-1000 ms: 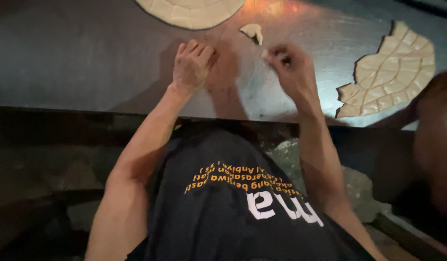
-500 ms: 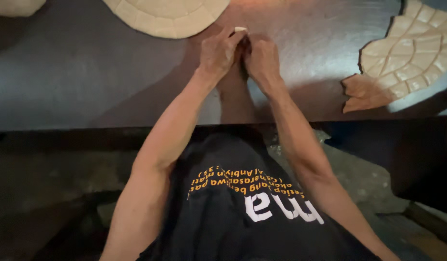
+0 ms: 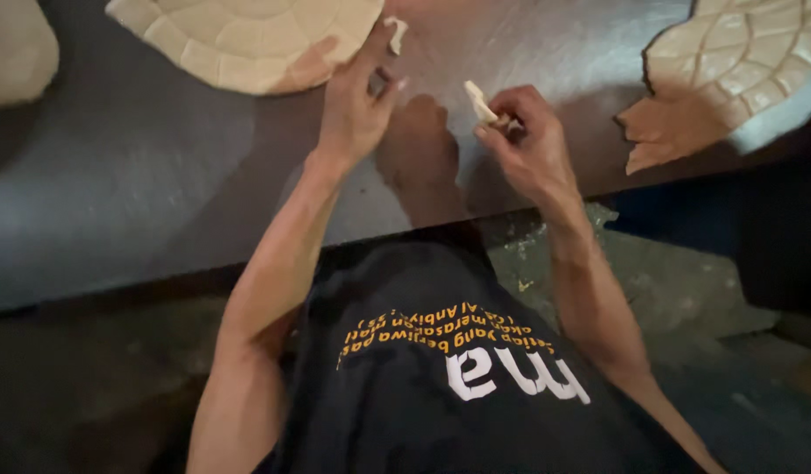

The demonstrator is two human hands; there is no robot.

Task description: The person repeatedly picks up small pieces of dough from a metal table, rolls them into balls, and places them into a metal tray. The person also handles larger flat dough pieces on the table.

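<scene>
Two bare hands each pinch a small pale dough scrap above the dark counter.

The right hand (image 3: 524,140) has its grip closed on a thin pale strip (image 3: 480,104), fingertips pinching its lower end so the piece sticks up free. The left hand (image 3: 357,105) holds a smaller scrap (image 3: 395,33) between thumb and fingertips, grip narrow, right at the edge of the scored round dough sheet (image 3: 247,39), likely just beside where it belongs. Both hover over the counter (image 3: 160,167). A second scored sheet (image 3: 730,70), partly broken away, lies well apart at right; another pale lump (image 3: 15,48) lies far left.
</scene>
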